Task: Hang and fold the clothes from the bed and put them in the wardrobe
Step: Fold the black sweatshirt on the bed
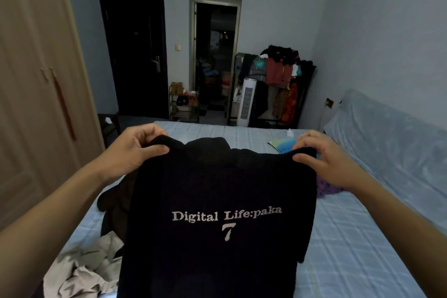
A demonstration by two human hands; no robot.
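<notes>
Dim blue bedroom with a checked bed point(338, 237) across the lower half, and a person's holding up a black shirt point(217, 189) dead centre, "Digital Life:paka 7" printed on it. Left hand point(135, 152) and right hand point(319, 155) each pinch a shoulder, fingers curled over the fabric. Beige clothes point(82, 271) sit crumpled lower left, wardrobe point(31, 80) stands closed far left.

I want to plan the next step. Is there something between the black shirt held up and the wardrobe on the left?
Nothing visible blocks the way. Left hand and right hand hold the black shirt up over the bed. The wardrobe stands left of the bed; its doors look closed.
</notes>
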